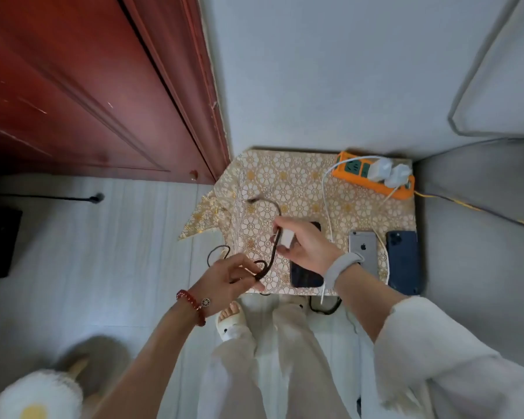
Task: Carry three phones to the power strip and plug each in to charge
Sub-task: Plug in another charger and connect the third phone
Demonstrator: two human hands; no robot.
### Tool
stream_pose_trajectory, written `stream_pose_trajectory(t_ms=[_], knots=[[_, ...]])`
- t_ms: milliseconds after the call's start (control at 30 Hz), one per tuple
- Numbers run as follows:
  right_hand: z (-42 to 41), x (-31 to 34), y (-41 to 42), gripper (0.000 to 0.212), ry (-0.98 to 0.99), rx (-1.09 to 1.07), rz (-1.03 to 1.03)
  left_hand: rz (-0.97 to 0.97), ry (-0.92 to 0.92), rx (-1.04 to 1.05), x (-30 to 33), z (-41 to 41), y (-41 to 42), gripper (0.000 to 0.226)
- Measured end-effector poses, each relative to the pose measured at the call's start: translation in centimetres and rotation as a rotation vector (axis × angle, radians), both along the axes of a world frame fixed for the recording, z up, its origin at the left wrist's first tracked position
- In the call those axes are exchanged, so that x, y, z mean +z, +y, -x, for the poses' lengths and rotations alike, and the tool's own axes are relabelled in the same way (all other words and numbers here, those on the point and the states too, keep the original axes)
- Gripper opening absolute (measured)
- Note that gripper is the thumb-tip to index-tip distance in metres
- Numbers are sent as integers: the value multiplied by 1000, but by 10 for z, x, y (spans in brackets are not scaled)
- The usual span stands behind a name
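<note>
Three phones lie on the small table with a gold-flowered cloth [297, 182]: a black phone [304, 275] partly under my right hand, a silver phone [364, 247] face down, and a dark blue phone [403, 261] at the right edge. An orange power strip [360, 176] at the far right corner holds two white chargers [389, 173] with white cables [325, 204] running to the front. My right hand [303, 247] pinches a white charger block [286, 237]. Its dark cable [273, 249] loops down into my left hand [230, 278], which grips the cable.
A red-brown wooden door [97, 86] stands to the left, a grey sofa [481, 237] to the right. A black cord [43, 197] lies on the pale floor. A fluffy white slipper [37, 394] is at bottom left. My legs and a sandalled foot are below the table.
</note>
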State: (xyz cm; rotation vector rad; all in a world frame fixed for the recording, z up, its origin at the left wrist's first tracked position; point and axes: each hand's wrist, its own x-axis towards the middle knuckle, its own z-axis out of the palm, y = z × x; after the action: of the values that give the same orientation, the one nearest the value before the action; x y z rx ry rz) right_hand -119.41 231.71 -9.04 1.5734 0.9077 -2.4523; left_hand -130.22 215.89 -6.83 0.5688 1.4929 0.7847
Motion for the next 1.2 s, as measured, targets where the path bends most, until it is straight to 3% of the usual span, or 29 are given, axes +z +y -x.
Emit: stream_pose_trajectory(t_ms=[100,133,267,333,433,600,800,900,967,1067,1200], knots=[[-11,10,14,6,-2,157,-258,129,223,-47,-8,-6,14,13],[-17,14,15,6,17,275,-391,159,258,30,-10,-9,21,17],[-39,21,14,28,24,753,-703,173,-4,556,0,-21,67,26],[-48,23,13,36,47,843,-721,136,-94,593,6,-25,88,31],[-55,29,12,35,57,911,-689,107,-124,479,17,-32,109,31],[-61,30,9,36,53,1072,-766,108,100,273,27,-41,122,14],[-70,29,9,33,52,1093,-754,71,-80,588,28,-45,126,16],[-78,30,18,16,41,1002,-652,13,-94,673,29,-47,120,17],[-84,31,34,21,26,730,-475,31,24,622,31,-50,112,19],[-91,36,58,26,128,110,-13,70,138,469,33,-61,100,18],[-93,40,70,27,249,-111,114,24,296,354,36,-81,94,12]])
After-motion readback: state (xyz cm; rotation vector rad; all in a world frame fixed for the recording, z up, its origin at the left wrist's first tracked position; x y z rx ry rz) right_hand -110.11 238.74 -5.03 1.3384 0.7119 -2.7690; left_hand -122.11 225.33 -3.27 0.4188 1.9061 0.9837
